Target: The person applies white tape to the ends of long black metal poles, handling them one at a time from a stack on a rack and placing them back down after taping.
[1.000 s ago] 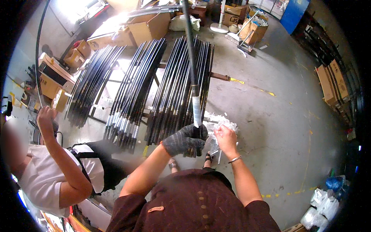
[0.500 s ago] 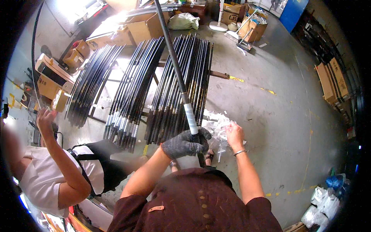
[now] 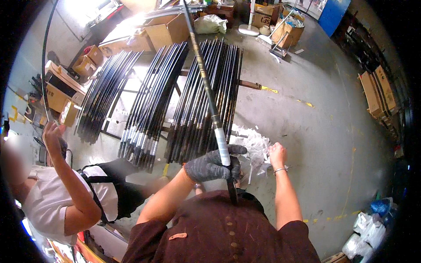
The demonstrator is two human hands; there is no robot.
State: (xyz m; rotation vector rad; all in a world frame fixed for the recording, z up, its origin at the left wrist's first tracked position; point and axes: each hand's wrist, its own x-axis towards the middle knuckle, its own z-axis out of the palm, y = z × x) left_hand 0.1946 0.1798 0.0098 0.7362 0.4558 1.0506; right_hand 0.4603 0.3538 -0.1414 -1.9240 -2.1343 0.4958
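Note:
My left hand (image 3: pixel 208 168), in a dark grey knit glove, is wrapped round a long slim black pole (image 3: pixel 209 97). The pole slants from my waist up past the top edge and carries a pale wrap (image 3: pixel 222 147) just above the glove. Some gold-toned marks show along its shaft. My right hand (image 3: pixel 277 155) is bare, with a bracelet at the wrist. Its fingers are closed, away from the pole; what they hold, if anything, I cannot make out. Behind and beside it lies a heap of clear plastic scraps (image 3: pixel 254 147) on the floor.
Rows of similar dark poles (image 3: pixel 204 101) lie across a low metal rack ahead. At left, a co-worker's hand (image 3: pixel 52 133) holds another thin pole (image 3: pixel 45 65). Cardboard boxes (image 3: pixel 165 31) stand at the back, flat cartons (image 3: pixel 379 92) at right, and white plastic bundles (image 3: pixel 366 234) at lower right.
The pole has shifted slightly right and its lower end sits nearer my waist; gold-toned marks now show. My right hand has moved right and a little nearer. The left hand's grip has loosened somewhat.

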